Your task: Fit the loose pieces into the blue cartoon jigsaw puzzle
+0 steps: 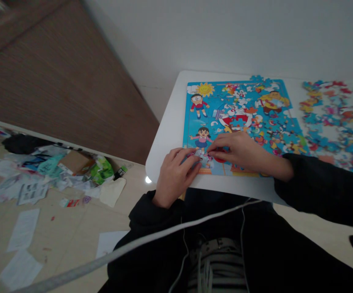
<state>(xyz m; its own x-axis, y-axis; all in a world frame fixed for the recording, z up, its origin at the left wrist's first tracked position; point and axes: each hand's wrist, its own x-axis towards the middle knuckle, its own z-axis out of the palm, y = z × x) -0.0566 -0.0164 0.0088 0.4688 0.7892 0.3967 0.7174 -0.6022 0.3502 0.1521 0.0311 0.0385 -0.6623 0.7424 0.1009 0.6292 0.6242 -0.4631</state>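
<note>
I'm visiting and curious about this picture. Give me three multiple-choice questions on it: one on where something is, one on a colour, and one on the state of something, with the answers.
1. Where do the loose jigsaw pieces lie?
A) On the floor
B) On the white table
C) In the person's lap

2. What colour are the person's sleeves?
A) Red
B) White
C) Black

3. What state is the cartoon jigsaw puzzle in?
A) Partly built, with gaps
B) Fully finished
C) Not begun, with no pieces in place

Answers:
1. B, because they are scattered on the tabletop, right of the puzzle.
2. C, because both forearms are covered in black.
3. A, because pictures show in places, while gaps remain near the right hand.
</note>
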